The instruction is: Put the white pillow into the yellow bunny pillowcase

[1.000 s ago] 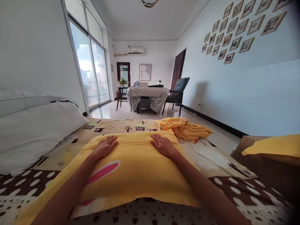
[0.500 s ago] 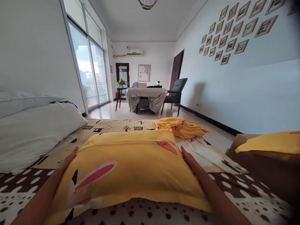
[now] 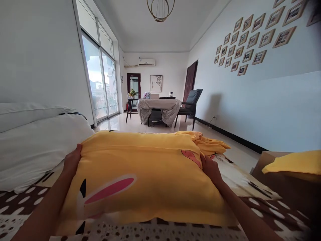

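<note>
The yellow pillow [image 3: 150, 180] is held by its 2 short sides over the sheet [image 3: 265, 211], between the white pillows [image 3: 45, 144] on the left and the box [image 3: 278, 187] on the right. The hands are set well apart: the left side is gripped by the left hand [image 3: 72, 160] near the far corner, and the right side by the right hand [image 3: 211, 170], whose fingers are mostly hidden behind the fabric. The step in hand is judged to be the gripping and squaring of the yellow pillow. For the next move, an even pull or lift from both sides would be called for, so that it is kept level; the yellow bundle [image 3: 213, 143], bunched just beyond the far right corner, could be brushed. Whether the underside is clear of the sheet cannot be told.
</note>
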The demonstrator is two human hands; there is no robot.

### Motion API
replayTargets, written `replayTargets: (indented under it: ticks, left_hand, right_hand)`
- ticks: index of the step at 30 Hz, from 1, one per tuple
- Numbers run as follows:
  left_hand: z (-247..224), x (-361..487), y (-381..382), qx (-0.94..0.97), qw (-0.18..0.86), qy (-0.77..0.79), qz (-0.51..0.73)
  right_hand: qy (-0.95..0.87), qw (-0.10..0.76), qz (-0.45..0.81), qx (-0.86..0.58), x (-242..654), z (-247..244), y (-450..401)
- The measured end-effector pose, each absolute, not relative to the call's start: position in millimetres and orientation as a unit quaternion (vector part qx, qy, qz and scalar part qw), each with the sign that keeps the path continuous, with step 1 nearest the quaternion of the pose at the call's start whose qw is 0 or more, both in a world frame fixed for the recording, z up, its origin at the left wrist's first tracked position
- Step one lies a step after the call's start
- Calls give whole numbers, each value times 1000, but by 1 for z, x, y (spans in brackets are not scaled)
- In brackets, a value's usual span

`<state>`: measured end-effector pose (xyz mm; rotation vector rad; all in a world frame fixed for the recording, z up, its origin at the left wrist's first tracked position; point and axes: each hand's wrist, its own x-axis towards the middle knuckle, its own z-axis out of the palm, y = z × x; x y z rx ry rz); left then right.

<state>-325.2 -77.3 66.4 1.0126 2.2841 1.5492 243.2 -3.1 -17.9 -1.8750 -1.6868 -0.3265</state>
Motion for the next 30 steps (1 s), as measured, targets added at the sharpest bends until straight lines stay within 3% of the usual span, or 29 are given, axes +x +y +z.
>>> replayTargets:
  ticks: [3, 7, 12, 16, 19, 21, 30]
  left_hand:
    - [35, -318, -68, 415, 51, 809, 413]
    - [-5, -324, -59, 490, 65, 814, 304]
    - [24, -314, -67, 546, 10, 796, 262]
    - [53, -231, -74, 729, -51, 632, 256]
    - [42, -176, -67, 833, -37, 508, 216]
    - [24, -167, -59, 845, -39, 492, 206]
    - [-26, -257, -56, 769, -7, 610, 191]
  right_hand:
    - [-635, 241, -99, -727, 247, -24, 1]
    - [-639, 193, -69, -741, 252, -38, -6]
    - [-604, 256, -99, -749, 235, 5, -7]
    - [-738, 334, -50, -585, 140, 45, -30]
    - [-864, 247, -33, -436, 60, 40, -48]
    - [-880, 205, -29, -427, 32, 24, -53]
    - [-804, 169, -45, -568, 115, -11, -21]
